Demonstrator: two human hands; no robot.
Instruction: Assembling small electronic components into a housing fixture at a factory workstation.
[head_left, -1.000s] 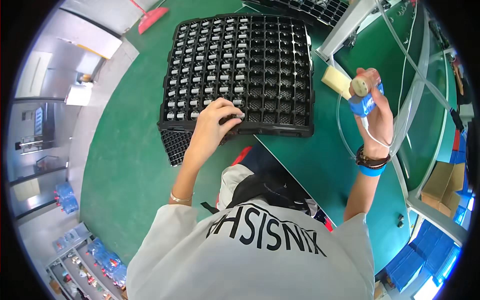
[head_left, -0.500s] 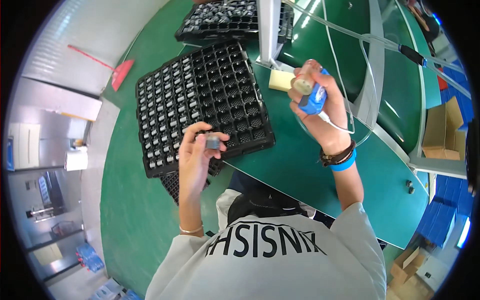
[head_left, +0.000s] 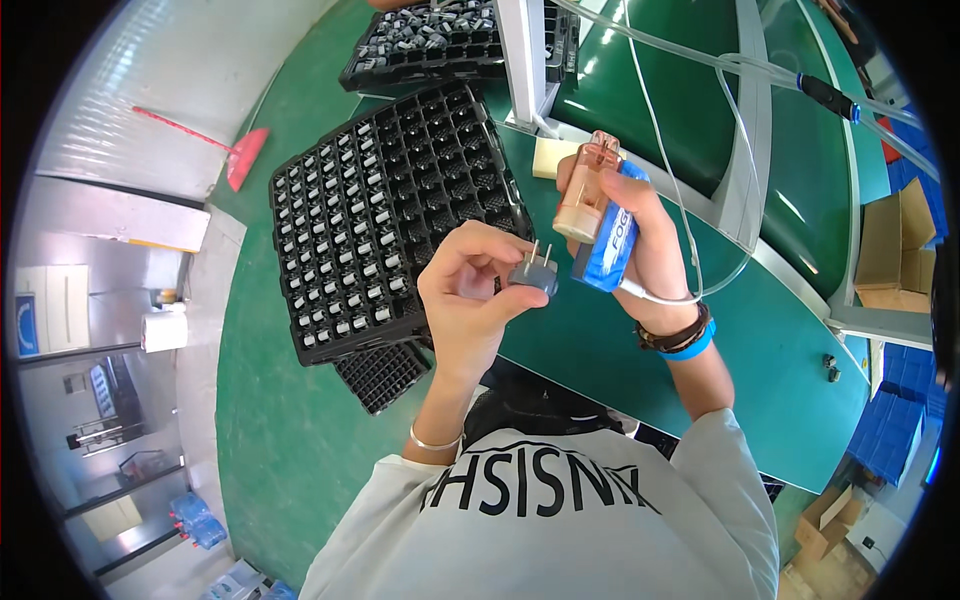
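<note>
Between the thumb and fingers of my left hand [head_left: 468, 295] is a small dark grey plug [head_left: 537, 277], its metal prongs pointing up. Just to the right, my right hand [head_left: 652, 245] is wrapped round a blue handheld device [head_left: 608, 245] with a pale cable at its lower end. Against that device, in the same grip, lies a translucent orange bottle-like cylinder [head_left: 582, 205]. The plug is close to the device but apart from it. Left of my hands, a black compartment tray [head_left: 465, 150] holds rows of small grey-white pieces in its left part.
A second black tray [head_left: 385, 75] of loose grey parts stands at the back, beside a white post [head_left: 522, 65]. A yellowish block [head_left: 552, 158] lies on the green table [head_left: 740, 400]. Pale tubing [head_left: 690, 50] crosses the right side. Two small dark pieces [head_left: 831, 368] lie at the right.
My left hand has moved right from over the tray, bringing the plug close to the blue device. In my right hand, the cylinder and device have tilted more upright.
</note>
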